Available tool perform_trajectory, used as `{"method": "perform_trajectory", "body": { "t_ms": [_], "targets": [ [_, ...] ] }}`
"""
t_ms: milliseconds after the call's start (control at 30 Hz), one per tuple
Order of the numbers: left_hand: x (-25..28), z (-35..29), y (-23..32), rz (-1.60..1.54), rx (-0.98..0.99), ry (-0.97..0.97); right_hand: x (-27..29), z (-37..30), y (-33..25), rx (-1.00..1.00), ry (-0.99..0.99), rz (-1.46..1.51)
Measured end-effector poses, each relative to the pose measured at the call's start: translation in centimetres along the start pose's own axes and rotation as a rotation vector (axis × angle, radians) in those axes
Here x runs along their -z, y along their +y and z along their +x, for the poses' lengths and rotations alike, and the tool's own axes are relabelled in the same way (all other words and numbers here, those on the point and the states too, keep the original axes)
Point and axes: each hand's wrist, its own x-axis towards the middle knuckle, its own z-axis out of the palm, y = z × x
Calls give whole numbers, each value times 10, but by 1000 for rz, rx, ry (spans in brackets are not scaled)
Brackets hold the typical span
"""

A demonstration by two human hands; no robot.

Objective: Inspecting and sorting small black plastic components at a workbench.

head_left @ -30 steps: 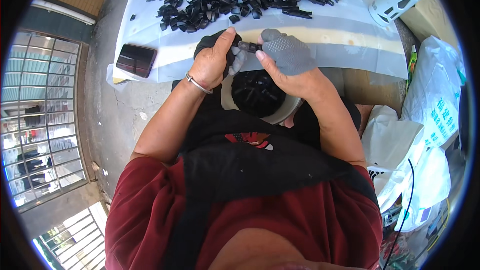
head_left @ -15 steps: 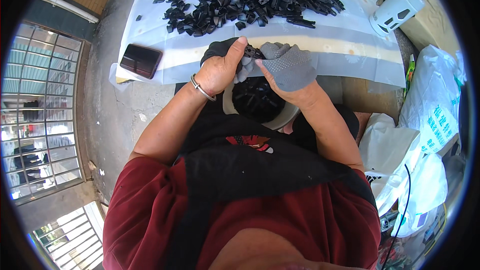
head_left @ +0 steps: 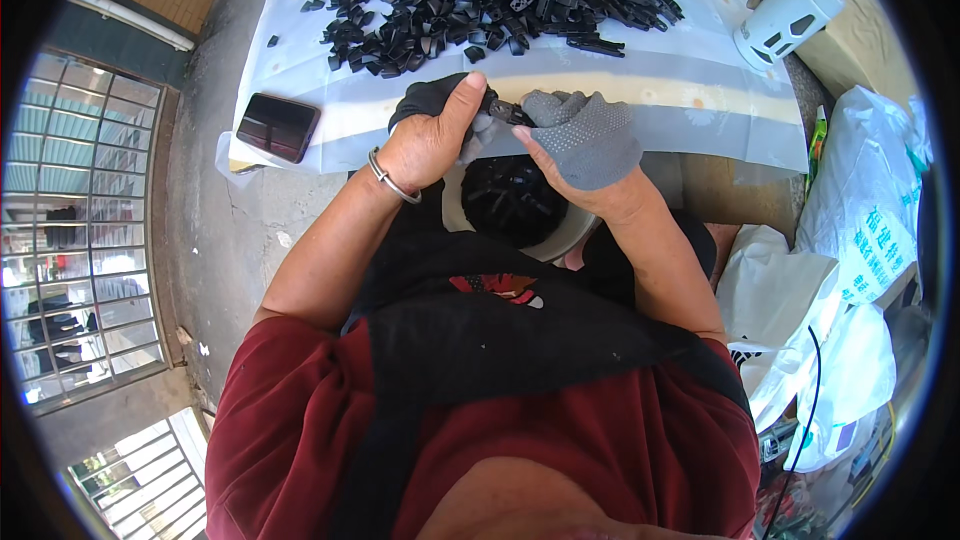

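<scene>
A small black plastic part [head_left: 511,113] spans the gap between my two hands, just off the table's near edge. My left hand [head_left: 437,122], partly covered by a dark glove with the thumb bare, is closed on the part's left end. Its other end sits in the fingers of my right hand [head_left: 580,137], which wears a grey dotted glove with a bare thumb pressed along it. Whether it is one piece or two joined pieces I cannot tell. Below my hands a pale bucket [head_left: 454,212] holds more black parts [head_left: 515,202].
A heap of loose black plastic parts [head_left: 440,5] covers the far side of the table [head_left: 690,120]. A phone [head_left: 279,127] lies at its left edge. A white tumbler [head_left: 789,15] stands far right. White plastic bags [head_left: 860,210] crowd the right side.
My hands have drawn slightly apart, the left moving a little left. More of the black part shows between them.
</scene>
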Motion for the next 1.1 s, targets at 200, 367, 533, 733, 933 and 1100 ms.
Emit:
{"method": "perform_trajectory", "body": {
  "t_ms": [200, 367, 533, 733, 933, 1100],
  "targets": [
    [1, -1, 9, -61, 69, -27, -2, -1, 0, -47, -11, -27],
    [1, -1, 7, 84, 9, -47, 1, 2, -3, -37, -58, -38],
    [-9, -5, 15, 244, -138, -35, -11, -3, -1, 42, -55, -65],
    [0, -9, 7, 534, -235, -98, -20, -5, -7, 108, -114, 94],
    [19, 29, -11, 852, -172, 100, -1, 17, 42, -255, -22, -281],
    [6, 65, -24, 949, -284, 219, -7, 26, 79, -287, -152, -475]
  ]
}}
